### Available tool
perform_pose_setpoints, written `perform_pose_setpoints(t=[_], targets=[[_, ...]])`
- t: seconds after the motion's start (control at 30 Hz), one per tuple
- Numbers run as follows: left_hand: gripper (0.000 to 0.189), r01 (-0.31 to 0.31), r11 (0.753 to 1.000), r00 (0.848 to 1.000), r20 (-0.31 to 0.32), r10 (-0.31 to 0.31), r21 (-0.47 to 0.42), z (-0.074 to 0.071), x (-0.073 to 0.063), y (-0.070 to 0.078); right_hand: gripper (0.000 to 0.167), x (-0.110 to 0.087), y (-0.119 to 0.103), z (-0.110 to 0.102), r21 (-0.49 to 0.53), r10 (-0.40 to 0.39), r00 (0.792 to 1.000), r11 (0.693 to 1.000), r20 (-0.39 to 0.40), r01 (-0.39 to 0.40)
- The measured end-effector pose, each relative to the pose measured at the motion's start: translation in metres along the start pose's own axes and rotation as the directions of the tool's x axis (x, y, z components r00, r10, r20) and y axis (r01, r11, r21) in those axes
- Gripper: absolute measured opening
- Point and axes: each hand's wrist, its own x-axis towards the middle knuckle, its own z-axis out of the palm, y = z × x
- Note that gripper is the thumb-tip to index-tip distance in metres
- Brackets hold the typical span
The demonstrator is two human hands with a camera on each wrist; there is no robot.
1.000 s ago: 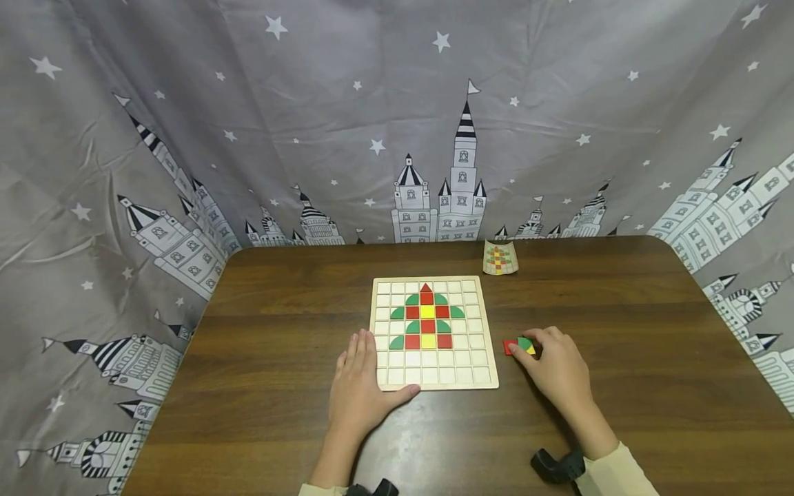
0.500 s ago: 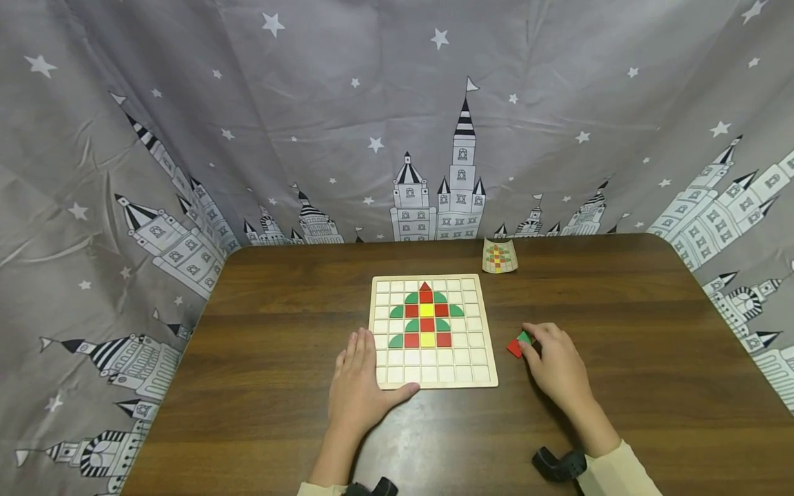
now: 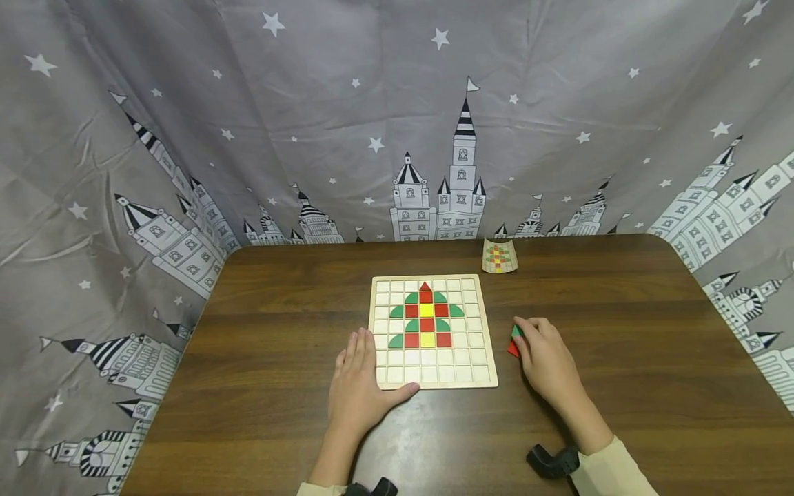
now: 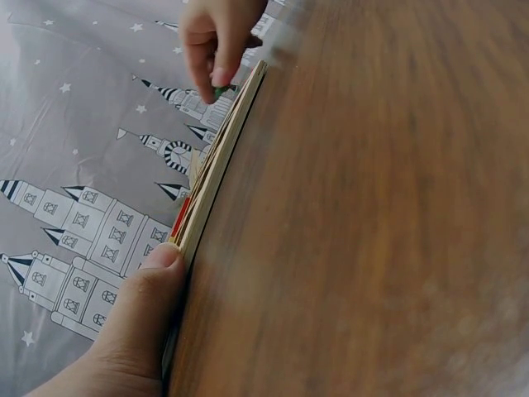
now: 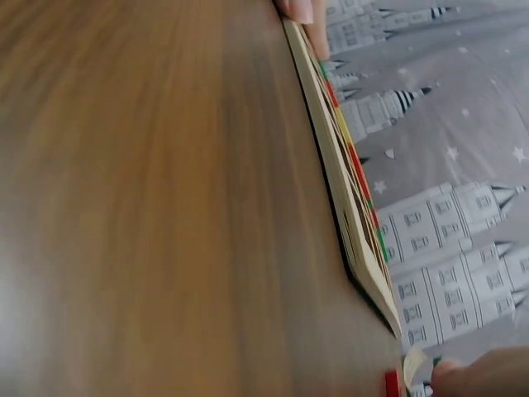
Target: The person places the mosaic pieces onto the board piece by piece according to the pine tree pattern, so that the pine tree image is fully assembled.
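A wooden grid board lies on the table, with red, yellow and green tiles set in its middle cells. My left hand rests along the board's left edge, thumb on its near rim; the left wrist view shows that thumb against the rim. To the right of the board, my right hand pinches a green tile between thumb and fingertips. In the left wrist view the green tile shows under the thumb. A red tile lies on the table just below it, partly covered by the hand.
A small curved card with a coloured grid pattern stands at the table's back edge, right of the board. Behind the brown wooden table hangs a grey curtain printed with castles and stars.
My right hand has picked up the green tile and shifted slightly left and away from me. The red tile has turned and slid a little. My left hand has stayed put.
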Motion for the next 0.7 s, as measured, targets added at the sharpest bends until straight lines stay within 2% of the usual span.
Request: perform_pose_setpoints(t=[0.2,0.37,0.47,0.7], targets=[[0.134,0.001,1.000,1.000,0.001,-0.001,-0.001,0.000,0.000,0.000,0.034,0.010,-0.029,0.010,0.094,-0.011,0.997,0.996,0.072,0.004],[0.134,0.003,1.000,1.000,0.006,-0.003,-0.009,0.000,-0.001,0.001,0.032,0.017,-0.049,0.022,0.114,-0.058,0.991,0.993,0.119,0.044],[0.134,0.003,1.000,1.000,0.004,-0.003,-0.005,0.001,-0.001,0.000,0.031,0.020,-0.056,0.029,0.109,-0.075,0.988,0.992,0.135,0.061],[0.134,-0.004,1.000,1.000,0.001,0.004,0.003,0.002,0.000,-0.001,0.028,0.024,-0.063,0.034,0.092,-0.055,0.984,0.995,0.168,0.040]])
